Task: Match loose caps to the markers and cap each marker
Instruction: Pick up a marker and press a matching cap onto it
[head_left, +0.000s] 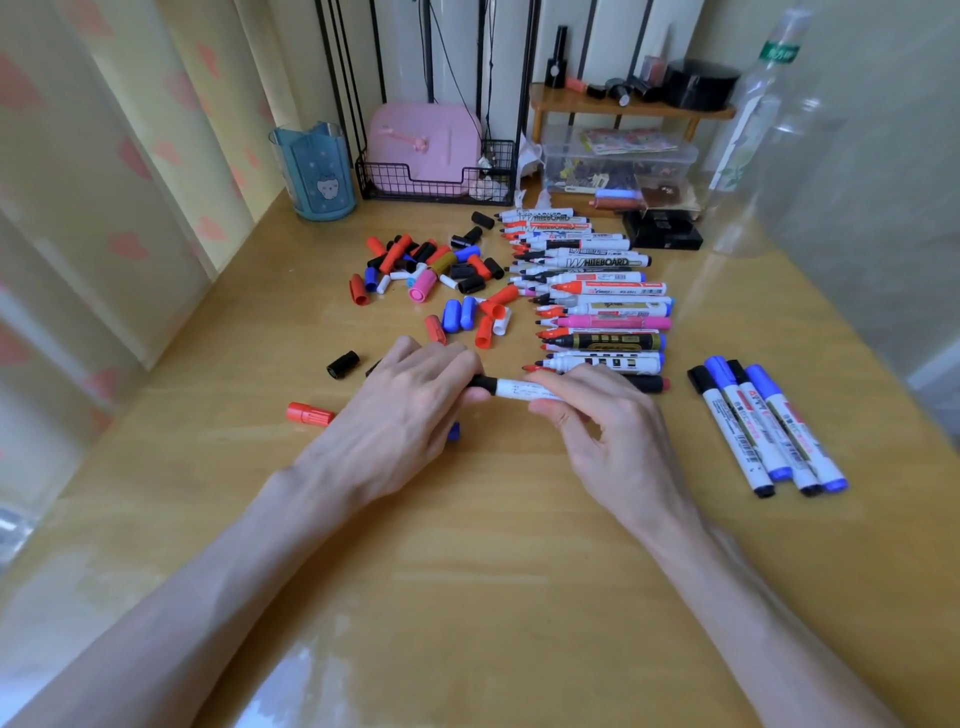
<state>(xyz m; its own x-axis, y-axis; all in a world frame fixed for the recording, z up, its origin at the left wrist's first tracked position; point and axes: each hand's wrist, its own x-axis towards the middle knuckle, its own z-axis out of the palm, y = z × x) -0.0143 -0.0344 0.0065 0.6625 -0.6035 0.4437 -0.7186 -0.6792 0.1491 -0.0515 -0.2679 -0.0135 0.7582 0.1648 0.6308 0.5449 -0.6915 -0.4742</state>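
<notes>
Both hands, left hand (410, 400) and right hand (597, 415), grip one white marker (511, 388), seemingly black-capped.

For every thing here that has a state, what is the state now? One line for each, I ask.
Left hand: grips the black cap end of the white marker.
Right hand: grips the barrel of the same marker.
White marker: held level, black cap on.
Four markers at right: capped, lying together.
Marker row: uncapped.
Cap pile: loose.
Red cap: loose, lying alone.
</notes>
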